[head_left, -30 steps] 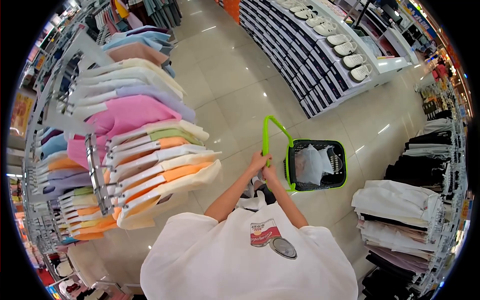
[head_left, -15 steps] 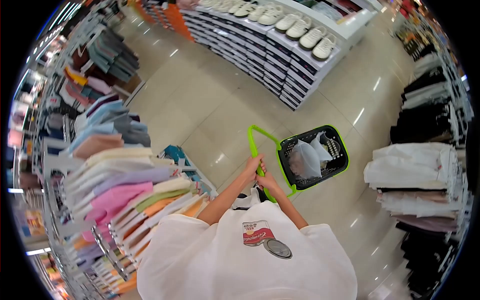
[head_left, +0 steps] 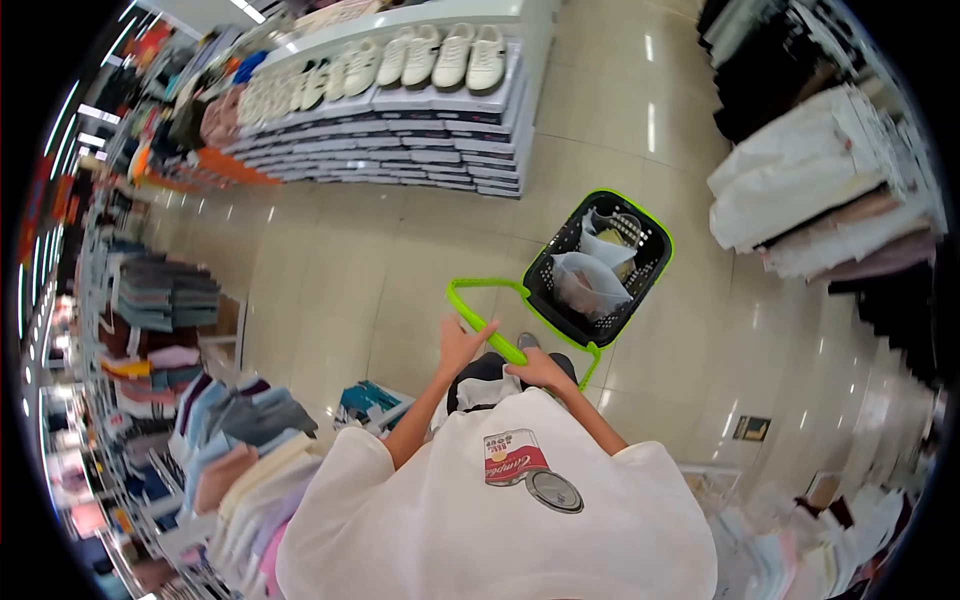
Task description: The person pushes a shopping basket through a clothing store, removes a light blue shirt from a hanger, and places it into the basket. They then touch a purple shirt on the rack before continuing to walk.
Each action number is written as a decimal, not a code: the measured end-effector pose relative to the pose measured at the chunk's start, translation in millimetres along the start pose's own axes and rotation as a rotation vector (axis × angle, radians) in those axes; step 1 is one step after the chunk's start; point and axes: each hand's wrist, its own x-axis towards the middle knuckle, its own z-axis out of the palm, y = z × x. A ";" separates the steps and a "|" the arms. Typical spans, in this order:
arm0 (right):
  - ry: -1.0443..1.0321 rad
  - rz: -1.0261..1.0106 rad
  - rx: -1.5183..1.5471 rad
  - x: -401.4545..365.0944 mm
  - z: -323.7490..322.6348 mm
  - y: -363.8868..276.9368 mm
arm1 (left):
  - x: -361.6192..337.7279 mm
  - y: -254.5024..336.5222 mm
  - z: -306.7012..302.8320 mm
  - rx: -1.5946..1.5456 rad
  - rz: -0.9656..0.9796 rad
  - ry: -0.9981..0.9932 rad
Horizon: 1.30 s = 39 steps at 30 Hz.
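A black shopping basket [head_left: 650,268] with a bright green rim is out in front of me over the tiled floor. Its green handle [head_left: 490,338] swings out toward my body. My right hand [head_left: 540,368] is closed on the near stretch of this handle. Farther along it, my left hand [head_left: 462,345] has its thumb lying across the handle and apart from the fingers, which point forward. Inside the basket lie a translucent plastic bag [head_left: 590,284] with something pinkish in it and another pale bag [head_left: 603,240] beside something yellowish.
White shoes [head_left: 452,58] stand in a row on stacked shoe boxes [head_left: 440,150] ahead. Clothes racks line both sides, with folded white garments [head_left: 795,170] on the right and hanging pastel clothes [head_left: 250,480] on the left. A teal item [head_left: 368,400] sits low at my left.
My view has turned to the left, so the shoe display shifts leftward. The basket has swung forward. My left hand has loosened from its grip and sits farther from the right hand.
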 end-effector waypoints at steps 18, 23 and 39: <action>0.520 0.486 -0.405 -29.3 -15.4 -26.8 | 96.8 73.5 7.4 0.874 1.161 -0.883; 0.652 0.550 -0.496 -27.7 -8.4 -28.0 | 105.5 83.4 9.6 0.862 1.195 -0.939; 0.723 0.749 -0.448 -18.2 75.6 -17.0 | 114.5 20.3 18.7 0.859 1.036 -1.469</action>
